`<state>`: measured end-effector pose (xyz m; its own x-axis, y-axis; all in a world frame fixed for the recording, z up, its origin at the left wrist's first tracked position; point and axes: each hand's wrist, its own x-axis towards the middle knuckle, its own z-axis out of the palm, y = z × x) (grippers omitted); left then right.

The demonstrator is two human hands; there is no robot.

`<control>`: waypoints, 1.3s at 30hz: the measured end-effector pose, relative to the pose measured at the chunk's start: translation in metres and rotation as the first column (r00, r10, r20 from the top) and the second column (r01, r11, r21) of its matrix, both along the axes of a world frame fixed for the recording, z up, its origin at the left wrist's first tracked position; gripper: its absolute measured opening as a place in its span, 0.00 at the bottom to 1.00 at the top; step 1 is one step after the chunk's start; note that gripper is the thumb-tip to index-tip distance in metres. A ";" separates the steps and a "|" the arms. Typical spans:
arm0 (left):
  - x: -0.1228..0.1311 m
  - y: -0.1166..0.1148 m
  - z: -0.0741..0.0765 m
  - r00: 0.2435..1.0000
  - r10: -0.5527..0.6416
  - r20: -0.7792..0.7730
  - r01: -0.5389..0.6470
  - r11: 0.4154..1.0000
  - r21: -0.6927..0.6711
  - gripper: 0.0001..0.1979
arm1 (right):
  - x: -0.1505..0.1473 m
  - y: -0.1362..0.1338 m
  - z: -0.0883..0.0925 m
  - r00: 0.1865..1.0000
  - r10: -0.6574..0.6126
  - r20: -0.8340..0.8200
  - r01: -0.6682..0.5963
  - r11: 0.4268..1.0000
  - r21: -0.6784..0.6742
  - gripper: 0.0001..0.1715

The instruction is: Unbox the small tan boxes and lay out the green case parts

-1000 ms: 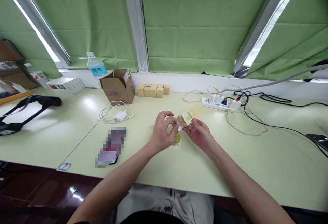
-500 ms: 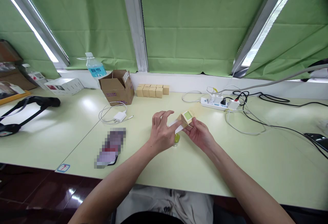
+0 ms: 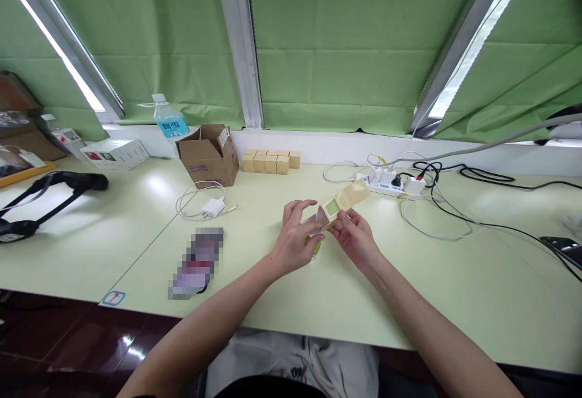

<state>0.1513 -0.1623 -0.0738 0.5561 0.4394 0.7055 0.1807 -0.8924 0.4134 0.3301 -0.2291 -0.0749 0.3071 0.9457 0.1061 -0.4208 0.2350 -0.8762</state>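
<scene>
White glare on the tabletop (image 3: 154, 188)

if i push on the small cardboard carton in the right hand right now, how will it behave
The small cardboard carton is probably light: the right hand holds it between thumb and fingers. Its thin, extended flap would likely bend easily, while the folded, squared body should be stiffer but might crush.
</scene>
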 end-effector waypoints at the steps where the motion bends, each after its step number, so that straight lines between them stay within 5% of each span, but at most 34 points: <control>1: 0.001 0.000 -0.001 1.000 -0.021 0.001 0.021 0.999 -0.040 0.07 | 0.001 0.000 -0.001 1.000 -0.027 0.005 0.027 1.000 -0.004 0.29; 8: 0.005 0.005 -0.002 0.982 0.041 0.185 0.020 0.949 -0.315 0.03 | -0.001 0.001 -0.002 0.970 -0.217 0.106 0.219 0.976 -0.006 0.34; 12: 0.005 0.008 0.002 0.958 0.066 0.277 0.131 0.761 -0.636 0.17 | -0.007 0.000 0.001 0.951 -0.243 0.192 0.246 0.969 0.006 0.33; 16: 0.005 0.017 0.001 0.937 -0.018 0.349 0.297 0.570 -0.766 0.26 | -0.008 -0.001 0.004 0.942 -0.261 0.209 0.261 0.965 0.025 0.33; 22: 0.002 0.020 0.007 0.942 -0.125 0.310 0.324 0.571 -0.754 0.23 | -0.001 -0.001 0.003 0.941 -0.233 0.245 0.244 0.970 -0.017 0.32; 26: 0.004 0.023 0.005 0.968 -0.013 0.251 0.205 0.620 -0.757 0.23 | 0.000 0.001 0.001 0.954 -0.116 0.275 0.138 0.989 -0.060 0.31; 31: 0.000 0.060 -0.008 0.944 0.302 0.131 -0.097 0.634 -0.768 0.22 | 0.006 0.002 -0.004 0.942 0.004 0.336 0.036 0.993 -0.112 0.36; 39: -0.047 0.131 -0.019 0.717 0.655 -0.239 -0.632 0.465 -0.620 0.15 | 0.026 0.005 -0.020 0.729 0.010 0.684 0.118 0.983 -0.141 0.21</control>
<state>0.1045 -0.0309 -0.0929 -0.0874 0.9887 0.1218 0.5710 -0.0504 0.8194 0.3563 -0.2240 -0.0949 0.2646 0.9522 0.1528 0.3112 0.0657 -0.9481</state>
